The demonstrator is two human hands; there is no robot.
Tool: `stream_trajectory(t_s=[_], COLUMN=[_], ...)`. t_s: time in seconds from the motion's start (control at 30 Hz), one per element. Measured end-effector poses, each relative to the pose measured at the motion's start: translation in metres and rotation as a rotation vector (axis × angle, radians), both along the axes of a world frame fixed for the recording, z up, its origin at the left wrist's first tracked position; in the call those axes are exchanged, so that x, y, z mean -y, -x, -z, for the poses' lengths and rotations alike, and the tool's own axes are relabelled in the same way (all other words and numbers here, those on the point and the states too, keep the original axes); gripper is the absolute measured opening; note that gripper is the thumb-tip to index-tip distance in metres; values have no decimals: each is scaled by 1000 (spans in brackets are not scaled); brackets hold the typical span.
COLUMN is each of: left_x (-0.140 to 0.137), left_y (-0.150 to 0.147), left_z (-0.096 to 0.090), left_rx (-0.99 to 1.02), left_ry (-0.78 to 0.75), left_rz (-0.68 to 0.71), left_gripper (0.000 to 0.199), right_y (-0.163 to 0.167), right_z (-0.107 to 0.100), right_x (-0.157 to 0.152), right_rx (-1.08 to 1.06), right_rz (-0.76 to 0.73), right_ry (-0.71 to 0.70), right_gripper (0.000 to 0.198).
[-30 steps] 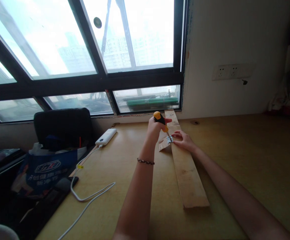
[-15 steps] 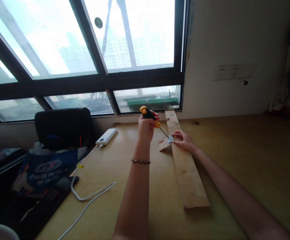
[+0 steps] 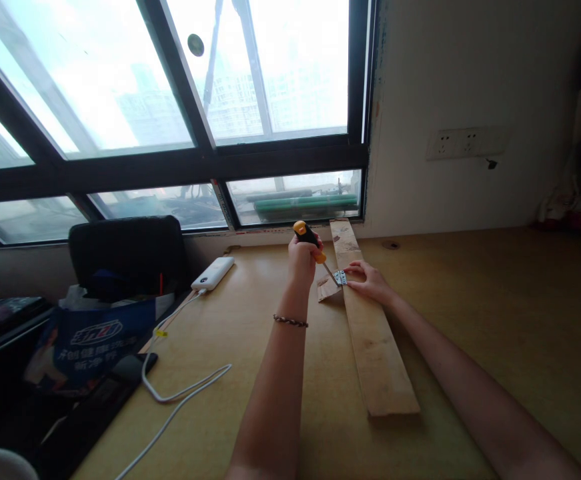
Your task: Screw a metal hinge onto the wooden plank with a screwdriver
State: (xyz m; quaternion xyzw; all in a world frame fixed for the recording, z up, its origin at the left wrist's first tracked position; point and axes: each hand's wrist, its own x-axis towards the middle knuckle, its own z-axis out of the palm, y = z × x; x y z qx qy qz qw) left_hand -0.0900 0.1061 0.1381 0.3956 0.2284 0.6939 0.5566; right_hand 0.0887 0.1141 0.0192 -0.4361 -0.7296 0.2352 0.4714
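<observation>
My left hand is closed around the yellow and black handle of a screwdriver. The screwdriver slants down to the right, and its tip meets a silver metal hinge. That hinge lies across a long wooden plank and a short wooden piece on the plank's left side. From the right, my right hand rests on the plank, with thumb and finger gripping the hinge's right edge.
A white power bank with a white cable sits on the wooden table to the left. Beyond the table edge are a black chair and a blue bag. A window and a wall stand behind.
My left hand has shifted right and slightly down with the screwdriver, which now stands steeper, its tip lower on the hinge's left side. My right hand stays in place.
</observation>
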Motion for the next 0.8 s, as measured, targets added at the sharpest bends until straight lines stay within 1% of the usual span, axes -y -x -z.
stream_trajectory(t_s=[0.2,0.47,0.8], left_x=[2,-1,-2], left_y=[3,1,-6], left_z=[-3,2,5], left_rx=[-3,14,-47], left_ry=[-10,-20,-80], left_rz=[-19,-40,-23], left_gripper=[26,26,24], right_y=[0,1,0], right_z=[-1,-3,-2], right_x=[1,2,1], right_rx=[-12,-20,-24], right_rz=[-2,3,-5], right_ry=[6,10,20], right_gripper=[42,43,42])
